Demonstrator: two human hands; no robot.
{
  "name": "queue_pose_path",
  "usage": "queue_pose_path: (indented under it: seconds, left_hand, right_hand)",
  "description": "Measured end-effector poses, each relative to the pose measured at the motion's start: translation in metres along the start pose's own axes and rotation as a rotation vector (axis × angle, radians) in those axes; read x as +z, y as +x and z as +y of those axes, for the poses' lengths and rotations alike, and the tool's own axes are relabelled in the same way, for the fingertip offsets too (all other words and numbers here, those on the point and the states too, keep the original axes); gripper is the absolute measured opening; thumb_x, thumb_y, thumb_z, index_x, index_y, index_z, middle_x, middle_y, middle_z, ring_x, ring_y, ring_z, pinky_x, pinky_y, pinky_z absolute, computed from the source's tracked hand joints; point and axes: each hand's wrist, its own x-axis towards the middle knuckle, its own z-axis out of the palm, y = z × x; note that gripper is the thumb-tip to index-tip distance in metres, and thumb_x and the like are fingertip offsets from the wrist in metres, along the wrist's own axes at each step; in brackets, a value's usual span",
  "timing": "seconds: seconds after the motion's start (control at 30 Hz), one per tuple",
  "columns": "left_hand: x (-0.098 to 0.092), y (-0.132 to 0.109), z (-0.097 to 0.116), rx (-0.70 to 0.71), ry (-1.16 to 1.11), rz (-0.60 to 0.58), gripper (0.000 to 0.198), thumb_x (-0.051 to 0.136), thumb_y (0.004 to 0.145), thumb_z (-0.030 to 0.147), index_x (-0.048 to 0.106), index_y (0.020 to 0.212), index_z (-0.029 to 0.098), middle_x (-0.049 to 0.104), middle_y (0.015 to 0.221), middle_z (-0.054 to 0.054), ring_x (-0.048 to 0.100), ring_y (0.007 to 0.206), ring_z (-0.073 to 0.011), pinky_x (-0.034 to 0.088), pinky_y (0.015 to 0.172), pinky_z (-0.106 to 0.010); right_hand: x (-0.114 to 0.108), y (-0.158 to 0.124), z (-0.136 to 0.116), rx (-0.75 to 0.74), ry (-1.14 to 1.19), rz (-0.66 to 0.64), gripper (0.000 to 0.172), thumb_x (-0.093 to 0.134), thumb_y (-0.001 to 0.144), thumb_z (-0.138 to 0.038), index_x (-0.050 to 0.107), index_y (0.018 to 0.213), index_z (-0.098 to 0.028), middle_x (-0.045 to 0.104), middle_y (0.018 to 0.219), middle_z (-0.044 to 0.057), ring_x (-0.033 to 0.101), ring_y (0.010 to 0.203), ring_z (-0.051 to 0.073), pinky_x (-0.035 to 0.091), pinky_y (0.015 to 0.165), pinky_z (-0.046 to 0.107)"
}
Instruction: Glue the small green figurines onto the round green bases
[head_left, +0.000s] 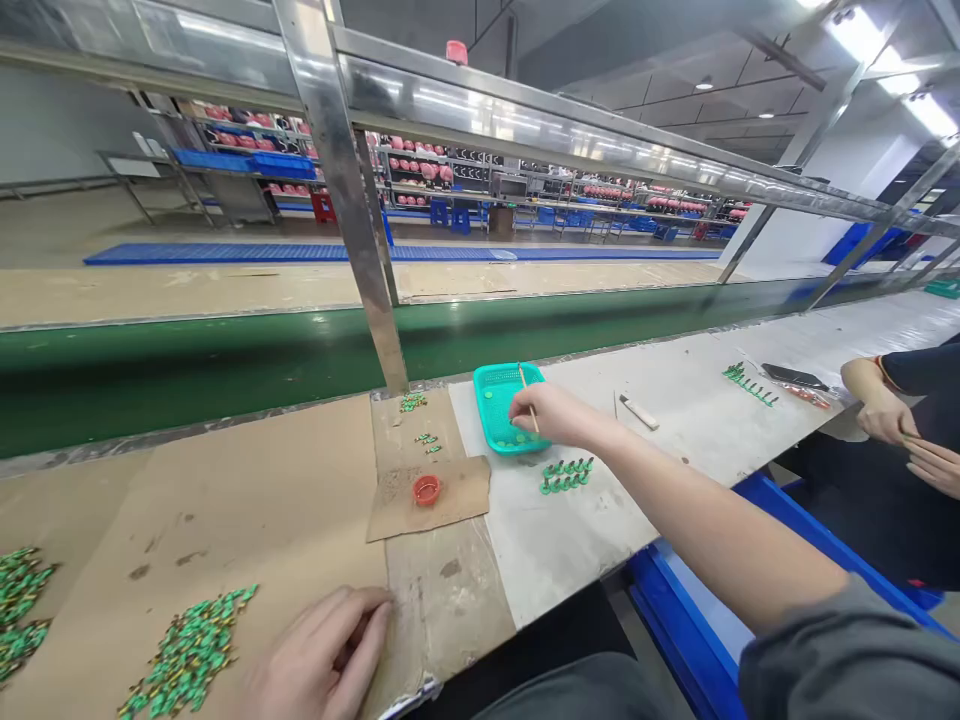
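My right hand reaches over a teal basket and holds a thin wooden stick with its fingers closed. Small light-green round pieces lie in the basket. My left hand rests on the cardboard near the front edge, fingers curled together; whether anything is inside them is hidden. A red cup sits on a cardboard piece between the hands. Two rows of small green pieces stand on the white surface below the basket. A pile of green and gold pieces lies left of my left hand.
Another green pile lies at the far left. A green belt runs behind a metal post. At right are a white tool, a blue bin and another person's hands.
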Motion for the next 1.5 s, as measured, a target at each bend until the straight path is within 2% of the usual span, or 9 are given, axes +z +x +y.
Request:
queue_pose_path:
  seconds: [0.1, 0.3, 0.57, 0.67, 0.83, 1.0, 1.23, 1.37, 1.5]
  left_hand:
    - [-0.002, 0.004, 0.007, -0.003, -0.02, 0.007, 0.037, 0.059, 0.119, 0.055, 0.082, 0.105, 0.029, 0.087, 0.1, -0.003, 0.085, 0.084, -0.0189, 0.067, 0.075, -0.022]
    - [-0.012, 0.018, 0.028, 0.046, -0.014, 0.028, 0.036, 0.058, 0.121, 0.054, 0.08, 0.106, 0.03, 0.086, 0.096, 0.001, 0.084, 0.081, -0.016, 0.065, 0.076, -0.023]
    - [-0.023, 0.009, 0.037, 0.147, 0.073, 0.076, 0.02, 0.065, 0.118, 0.04, 0.083, 0.117, 0.031, 0.087, 0.097, 0.001, 0.082, 0.079, -0.0184, 0.063, 0.081, -0.029]
    - [-0.021, 0.007, 0.062, 0.196, 0.077, 0.083, 0.02, 0.074, 0.111, 0.024, 0.084, 0.128, 0.031, 0.085, 0.094, 0.0, 0.079, 0.078, -0.018, 0.061, 0.083, -0.031]
    - [0.014, 0.048, 0.107, 0.073, -0.083, -0.119, 0.028, 0.057, 0.121, 0.037, 0.083, 0.119, 0.028, 0.086, 0.106, -0.004, 0.084, 0.094, -0.0182, 0.066, 0.083, -0.028]
    - [0.053, 0.09, 0.104, 0.035, 0.069, -0.162, 0.03, 0.054, 0.118, 0.034, 0.083, 0.122, 0.029, 0.086, 0.11, -0.003, 0.085, 0.096, -0.0218, 0.064, 0.074, -0.031]
    - [0.064, 0.085, 0.104, 0.051, 0.117, -0.086, 0.041, 0.05, 0.122, 0.044, 0.081, 0.102, 0.027, 0.081, 0.093, -0.004, 0.08, 0.081, -0.0229, 0.057, 0.065, -0.034]
    - [0.05, 0.077, 0.109, 0.065, 0.032, 0.01, 0.04, 0.049, 0.124, 0.05, 0.081, 0.112, 0.029, 0.084, 0.101, -0.003, 0.083, 0.084, -0.0206, 0.063, 0.071, -0.032]
    - [0.035, 0.068, 0.107, 0.064, -0.089, 0.043, 0.033, 0.055, 0.122, 0.049, 0.08, 0.111, 0.032, 0.085, 0.099, -0.001, 0.084, 0.084, -0.0176, 0.066, 0.072, -0.026]
  right_hand:
    - [0.04, -0.044, -0.02, -0.132, 0.019, 0.093, 0.008, 0.076, 0.114, -0.023, 0.081, 0.109, -0.019, 0.082, 0.111, 0.006, 0.078, 0.105, 0.023, 0.065, 0.095, 0.039]
    - [0.116, -0.105, -0.039, -0.27, 0.11, 0.207, 0.02, 0.07, 0.107, -0.008, 0.082, 0.104, -0.023, 0.085, 0.106, 0.008, 0.077, 0.098, 0.024, 0.062, 0.089, 0.035]
    - [0.115, -0.143, -0.039, -0.036, 0.247, 0.385, 0.022, 0.062, 0.116, -0.017, 0.078, 0.128, -0.028, 0.084, 0.116, 0.009, 0.084, 0.108, 0.027, 0.07, 0.096, 0.039]
    - [0.127, -0.14, -0.045, 0.047, 0.232, 0.343, 0.021, 0.072, 0.11, -0.015, 0.079, 0.125, -0.028, 0.083, 0.114, 0.01, 0.083, 0.105, 0.028, 0.069, 0.094, 0.041]
    - [0.143, -0.126, -0.052, 0.141, 0.169, 0.283, 0.007, 0.074, 0.11, -0.019, 0.08, 0.112, -0.022, 0.078, 0.109, 0.015, 0.079, 0.105, 0.034, 0.065, 0.094, 0.046]
    - [0.136, -0.127, -0.057, 0.085, 0.146, 0.245, 0.014, 0.076, 0.106, -0.012, 0.078, 0.113, -0.025, 0.078, 0.107, 0.008, 0.078, 0.1, 0.028, 0.063, 0.088, 0.037]
    - [0.128, -0.144, -0.068, -0.04, 0.092, 0.161, 0.017, 0.069, 0.11, -0.014, 0.078, 0.102, -0.027, 0.079, 0.099, 0.008, 0.077, 0.093, 0.028, 0.064, 0.081, 0.037]
    - [0.072, -0.128, -0.042, 0.0, 0.059, 0.14, 0.019, 0.07, 0.111, -0.013, 0.079, 0.119, -0.027, 0.083, 0.111, 0.007, 0.081, 0.107, 0.023, 0.065, 0.097, 0.033]
    - [-0.002, -0.06, -0.003, 0.125, -0.074, 0.111, 0.024, 0.066, 0.114, -0.012, 0.078, 0.133, -0.021, 0.081, 0.136, 0.014, 0.078, 0.122, 0.028, 0.063, 0.104, 0.041]
